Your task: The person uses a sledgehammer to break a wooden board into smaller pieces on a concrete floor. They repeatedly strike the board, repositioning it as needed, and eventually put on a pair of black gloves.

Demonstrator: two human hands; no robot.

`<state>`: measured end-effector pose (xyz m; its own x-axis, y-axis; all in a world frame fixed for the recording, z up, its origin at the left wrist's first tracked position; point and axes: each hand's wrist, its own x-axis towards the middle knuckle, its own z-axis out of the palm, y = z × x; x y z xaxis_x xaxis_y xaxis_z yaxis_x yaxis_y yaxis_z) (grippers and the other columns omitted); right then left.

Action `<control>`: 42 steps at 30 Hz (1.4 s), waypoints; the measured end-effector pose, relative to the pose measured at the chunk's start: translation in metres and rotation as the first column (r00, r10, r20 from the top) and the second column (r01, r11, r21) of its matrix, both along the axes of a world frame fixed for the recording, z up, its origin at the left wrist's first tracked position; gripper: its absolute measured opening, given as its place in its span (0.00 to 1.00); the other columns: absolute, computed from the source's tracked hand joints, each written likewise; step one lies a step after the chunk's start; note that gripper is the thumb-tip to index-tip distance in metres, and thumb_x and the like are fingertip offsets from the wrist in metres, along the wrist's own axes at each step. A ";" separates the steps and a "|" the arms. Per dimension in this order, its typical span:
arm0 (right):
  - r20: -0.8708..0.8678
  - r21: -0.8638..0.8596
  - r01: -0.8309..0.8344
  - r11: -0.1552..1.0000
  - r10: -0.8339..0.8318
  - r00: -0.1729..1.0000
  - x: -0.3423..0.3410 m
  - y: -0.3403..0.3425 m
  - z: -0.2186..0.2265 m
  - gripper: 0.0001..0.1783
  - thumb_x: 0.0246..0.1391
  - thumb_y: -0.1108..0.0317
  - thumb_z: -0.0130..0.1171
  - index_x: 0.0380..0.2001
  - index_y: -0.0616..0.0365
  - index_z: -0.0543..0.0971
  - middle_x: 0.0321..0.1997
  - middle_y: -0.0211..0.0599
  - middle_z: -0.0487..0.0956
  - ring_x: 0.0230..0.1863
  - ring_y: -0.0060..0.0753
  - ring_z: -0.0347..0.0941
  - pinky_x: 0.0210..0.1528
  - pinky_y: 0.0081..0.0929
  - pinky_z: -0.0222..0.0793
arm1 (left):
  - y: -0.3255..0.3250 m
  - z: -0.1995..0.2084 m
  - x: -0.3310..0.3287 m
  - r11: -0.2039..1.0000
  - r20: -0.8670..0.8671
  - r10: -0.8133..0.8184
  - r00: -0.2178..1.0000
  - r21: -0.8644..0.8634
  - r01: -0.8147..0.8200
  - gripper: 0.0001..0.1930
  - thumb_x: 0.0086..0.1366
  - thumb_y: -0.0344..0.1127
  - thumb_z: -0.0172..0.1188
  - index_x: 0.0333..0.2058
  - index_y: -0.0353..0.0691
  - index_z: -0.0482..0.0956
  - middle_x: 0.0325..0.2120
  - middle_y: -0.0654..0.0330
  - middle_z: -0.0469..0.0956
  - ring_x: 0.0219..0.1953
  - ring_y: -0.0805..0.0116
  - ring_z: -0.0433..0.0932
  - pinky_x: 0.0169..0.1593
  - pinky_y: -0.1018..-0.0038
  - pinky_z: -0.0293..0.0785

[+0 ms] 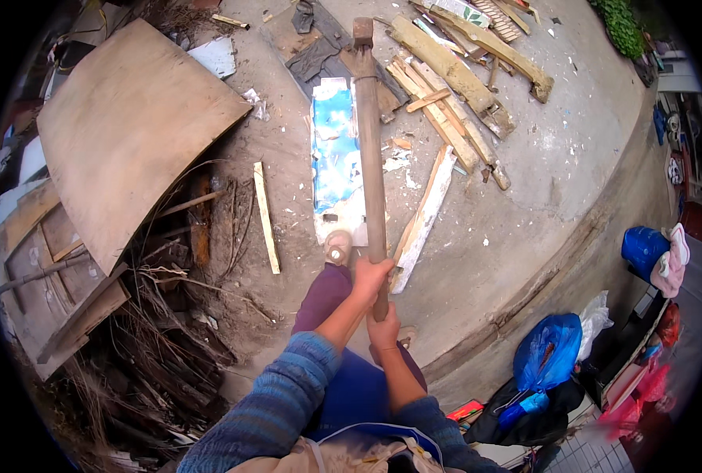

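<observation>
Both of my hands grip the long wooden handle of a sledgehammer (373,158), which points straight away from me. Its rusty, blocky head (363,31) is at the far end, seen end-on. My left hand (373,277) wraps the handle higher up, and my right hand (384,327) closes round it near the butt. Beside and partly beneath the handle lies a blue and white board (337,150) with ragged patches. My shoe (337,247) rests at the board's near end. A dark, flat panel (311,55) with black cloth on it lies beyond, under the hammer head.
Several loose planks (445,87) lie at the far right; a white-faced plank (426,221) is right of the handle. A thin wood strip (266,217) lies left. A large plywood sheet (138,126) leans over piled sticks (154,339). Blue bags (548,352) stand near right.
</observation>
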<state>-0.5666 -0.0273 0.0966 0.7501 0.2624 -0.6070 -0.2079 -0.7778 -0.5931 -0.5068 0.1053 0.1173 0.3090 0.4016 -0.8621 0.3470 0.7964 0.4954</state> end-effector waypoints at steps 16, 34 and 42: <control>0.171 0.664 -0.177 0.726 0.082 0.982 0.236 0.277 0.142 0.13 0.42 0.67 0.57 0.13 0.62 0.68 0.10 0.29 0.66 0.08 0.16 0.56 0.08 0.19 0.46 | 0.220 0.203 0.157 0.327 0.526 -0.207 0.825 0.832 -0.449 0.10 0.45 0.30 0.56 0.25 0.27 0.73 0.19 0.45 0.74 0.27 0.54 0.76 0.32 0.69 0.71; -0.833 -0.064 0.272 0.960 -0.201 0.515 0.014 0.026 -0.120 0.12 0.42 0.66 0.56 0.13 0.60 0.70 0.10 0.34 0.69 0.09 0.26 0.64 0.12 0.23 0.57 | 0.000 -0.167 -0.009 0.803 -0.751 -0.237 0.616 0.206 0.560 0.24 0.42 0.50 0.63 0.30 0.33 0.73 0.24 0.49 0.75 0.31 0.50 0.74 0.35 0.62 0.70; -0.708 0.085 0.077 0.993 0.006 0.707 -0.014 -0.017 -0.250 0.15 0.35 0.63 0.59 0.23 0.65 0.75 0.18 0.42 0.75 0.20 0.36 0.72 0.23 0.29 0.65 | -0.037 -0.288 -0.041 0.938 -0.749 -0.004 0.662 0.226 0.263 0.12 0.46 0.37 0.57 0.18 0.32 0.71 0.13 0.53 0.72 0.17 0.58 0.73 0.23 0.68 0.69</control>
